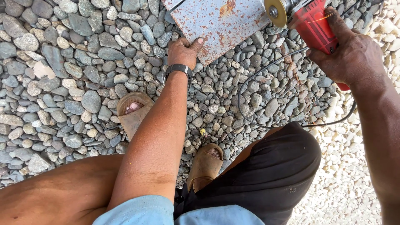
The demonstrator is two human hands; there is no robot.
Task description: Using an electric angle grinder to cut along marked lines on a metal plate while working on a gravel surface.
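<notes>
A rusty grey-blue metal plate (216, 21) lies on grey pebbles at the top middle. My left hand (182, 52), with a dark wristband, grips the plate's near left edge, thumb on top. My right hand (354, 52) is wrapped around the body of a red angle grinder (310, 23) at the top right. The grinder's yellowish disc (276, 11) sits at the plate's right edge.
The grinder's black cable (250, 118) loops over the pebbles toward my right knee in dark shorts (271, 171). Both feet in brown sandals (133, 112) rest on the stones. Pale smaller gravel (354, 166) covers the right side.
</notes>
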